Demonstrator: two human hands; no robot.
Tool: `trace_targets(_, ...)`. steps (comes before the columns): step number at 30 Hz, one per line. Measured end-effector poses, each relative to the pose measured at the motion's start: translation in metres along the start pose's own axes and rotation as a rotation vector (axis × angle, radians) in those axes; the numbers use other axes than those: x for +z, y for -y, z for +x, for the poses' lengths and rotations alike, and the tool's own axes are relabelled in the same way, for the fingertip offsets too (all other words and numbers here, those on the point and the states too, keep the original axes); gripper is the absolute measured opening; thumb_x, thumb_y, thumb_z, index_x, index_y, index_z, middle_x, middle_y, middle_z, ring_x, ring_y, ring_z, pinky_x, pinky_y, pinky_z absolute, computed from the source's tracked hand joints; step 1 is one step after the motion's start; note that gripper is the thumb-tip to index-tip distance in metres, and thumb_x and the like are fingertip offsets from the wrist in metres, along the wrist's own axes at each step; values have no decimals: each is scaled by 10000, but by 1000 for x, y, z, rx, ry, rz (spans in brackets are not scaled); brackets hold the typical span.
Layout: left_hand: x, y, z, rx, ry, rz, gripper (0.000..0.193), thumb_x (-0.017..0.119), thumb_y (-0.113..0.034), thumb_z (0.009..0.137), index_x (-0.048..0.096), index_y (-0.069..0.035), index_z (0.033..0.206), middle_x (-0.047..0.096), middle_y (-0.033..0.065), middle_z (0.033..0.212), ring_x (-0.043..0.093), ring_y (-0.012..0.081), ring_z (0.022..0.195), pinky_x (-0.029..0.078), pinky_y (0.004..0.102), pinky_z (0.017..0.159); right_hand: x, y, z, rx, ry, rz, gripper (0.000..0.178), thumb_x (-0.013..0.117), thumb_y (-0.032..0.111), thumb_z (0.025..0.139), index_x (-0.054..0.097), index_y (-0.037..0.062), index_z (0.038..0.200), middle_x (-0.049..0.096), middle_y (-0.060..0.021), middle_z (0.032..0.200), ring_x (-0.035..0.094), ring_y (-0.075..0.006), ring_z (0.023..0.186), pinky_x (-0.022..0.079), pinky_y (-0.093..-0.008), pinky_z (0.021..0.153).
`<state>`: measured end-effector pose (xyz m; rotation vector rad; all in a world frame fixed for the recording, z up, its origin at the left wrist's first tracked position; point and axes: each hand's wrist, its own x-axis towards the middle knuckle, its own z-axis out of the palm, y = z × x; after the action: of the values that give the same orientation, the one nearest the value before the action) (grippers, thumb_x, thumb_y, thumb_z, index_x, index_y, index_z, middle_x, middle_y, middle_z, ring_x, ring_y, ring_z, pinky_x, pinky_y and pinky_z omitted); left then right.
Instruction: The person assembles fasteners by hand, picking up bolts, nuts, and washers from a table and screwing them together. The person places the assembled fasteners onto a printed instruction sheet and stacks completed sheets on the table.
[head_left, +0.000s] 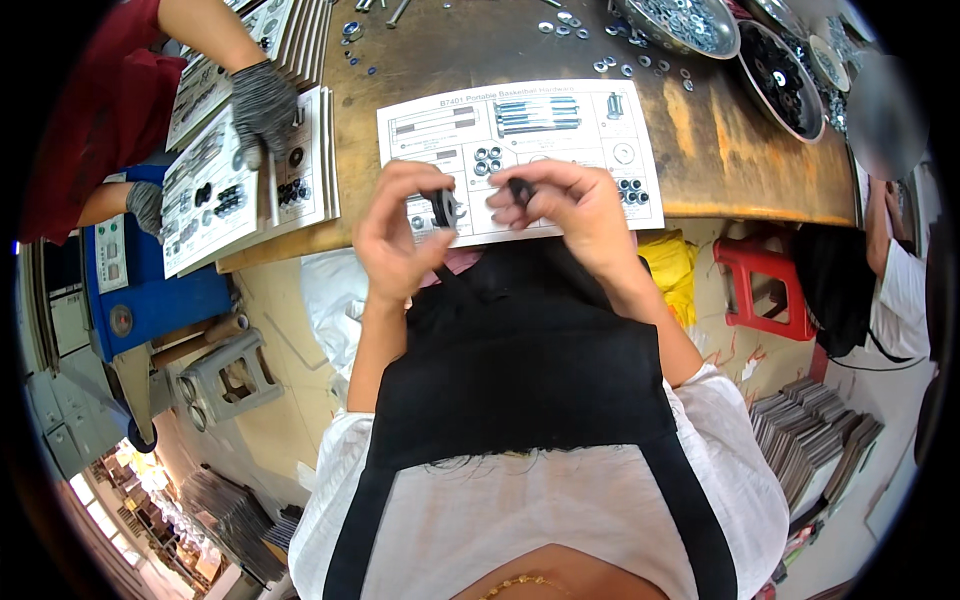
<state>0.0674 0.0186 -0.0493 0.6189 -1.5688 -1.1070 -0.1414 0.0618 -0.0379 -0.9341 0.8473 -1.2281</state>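
Note:
My left hand (392,228) is curled, with black washers (444,208) pinched upright between thumb and fingers. My right hand (585,205) is closed on a small black piece (520,191), whose exact kind I cannot make out. Both hands hover just above the near edge of a printed parts card (592,152), a short gap apart. Long silver bolts (537,116) lie side by side on the card. Below them sit several dark-rimmed nuts (488,160), and small black nuts (632,191) rest near its right edge, partly behind my right hand.
Metal bowls of silver washers (690,28) and black washers (782,82) stand at the far right, with loose washers (627,70) nearby. On the left, a co-worker's gloved hand (262,108) rests over stacked cards (215,215). A red stool (765,290) stands below the table.

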Motion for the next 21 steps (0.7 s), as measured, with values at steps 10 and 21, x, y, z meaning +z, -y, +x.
trace_targets(10,38,76,-6,-108,600,705,343,681,-27,747,608,-40,1082,563,129,1070,561,336,1017,474,399,870,-24,4,3,-58,-127,16,330,652,210,936,657,-41,1150,719,-131,982,690,-151,839,556,-263,763)
trace_targets(21,36,0,31,326,97,602,409,804,-94,675,712,-89,1073,641,69,1008,612,248,887,489,350,752,-15,-1,-1,-59,-150,-12,249,651,-20,873,658,-50,1120,716,-119,1002,685,-137,910,547,-255,807)
